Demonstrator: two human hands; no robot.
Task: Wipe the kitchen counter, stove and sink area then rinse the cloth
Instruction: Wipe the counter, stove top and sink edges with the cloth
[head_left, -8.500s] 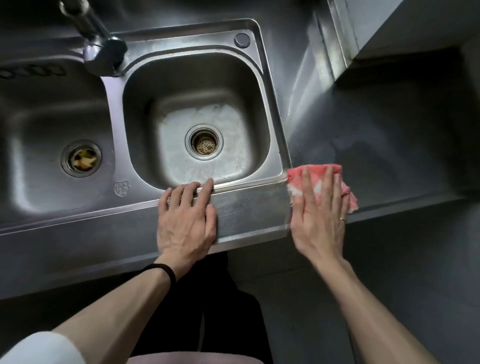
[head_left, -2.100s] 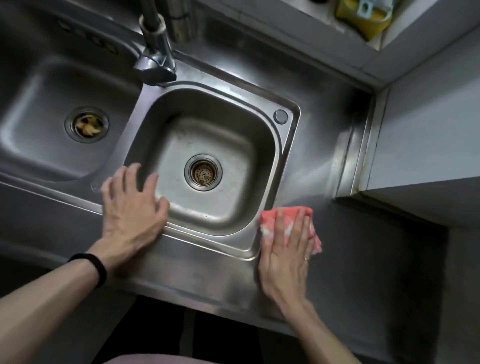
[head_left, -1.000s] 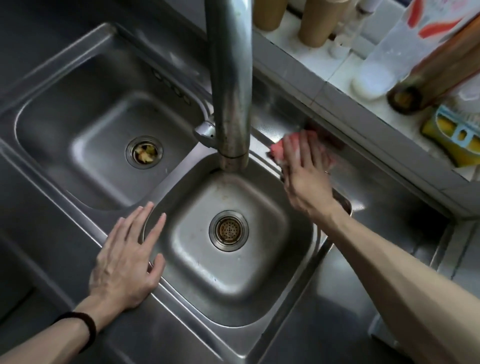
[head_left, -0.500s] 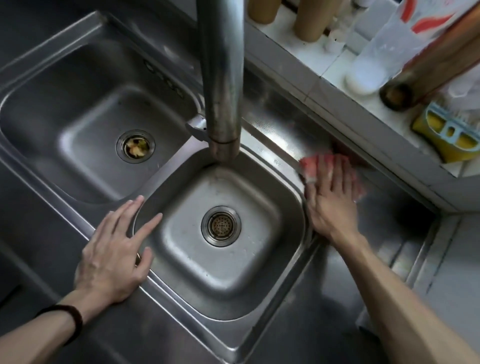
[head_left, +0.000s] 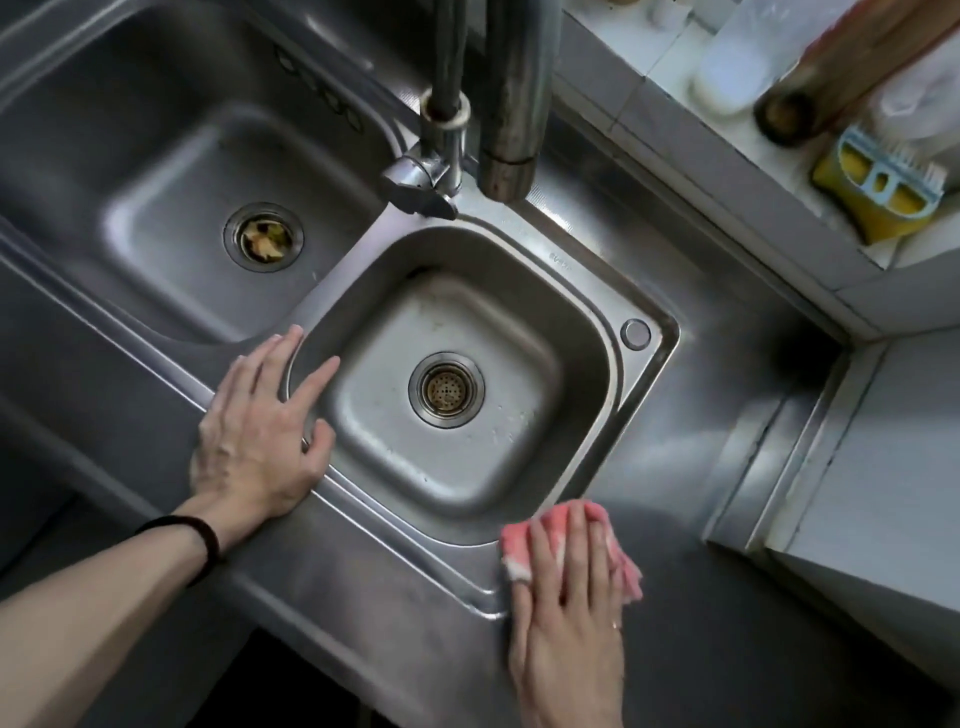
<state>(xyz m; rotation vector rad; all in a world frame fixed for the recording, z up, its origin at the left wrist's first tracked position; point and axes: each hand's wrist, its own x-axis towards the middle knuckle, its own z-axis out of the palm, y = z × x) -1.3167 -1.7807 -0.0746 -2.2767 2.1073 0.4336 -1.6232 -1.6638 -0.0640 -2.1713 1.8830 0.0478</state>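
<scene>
Cloth (head_left: 519, 545) — pink, bunched — lies on the steel bench (head_left: 701, 519) at the near right corner of the right sink basin (head_left: 571, 415), pressed flat under the right hand (head_left: 569, 608), fingers straight and together. Left hand (head_left: 260, 436) rests spread, palm down, on the basin's left rim, holding nothing.

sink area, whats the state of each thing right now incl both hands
pink cloth: flat on the counter at the sink's near right corner, under the right hand
right hand: palm down, pressing the cloth
left hand: open, fingers spread on the right basin's near left rim
faucet: no water running
right basin: drained, strainer clear
left basin: food scraps in the strainer
scrub brush: lying on the tiled ledge
</scene>
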